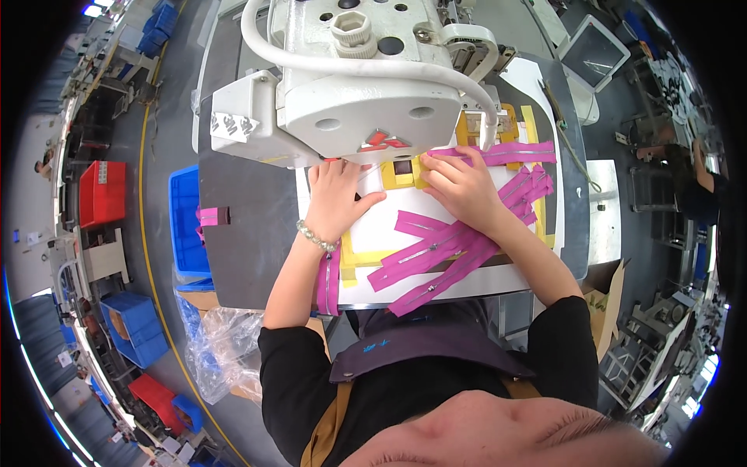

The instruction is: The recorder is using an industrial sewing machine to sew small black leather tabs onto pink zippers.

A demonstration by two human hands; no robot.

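My left hand lies open beneath the white sewing machine head, thumb spread, fingertips near a small red piece under the machine. My right hand has its fingers bent together at a yellow template, beside the end of a magenta zipper; what they hold, if anything, is hidden. Several magenta zippers lie crossed on the white board, partly under my right wrist. Another zipper hangs vertically by my left wrist, below a beaded bracelet.
A dark worktop surrounds the board. Blue bins, red crates, a plastic bag and a cardboard box stand around it. A screen is at upper right. A person works at the far right.
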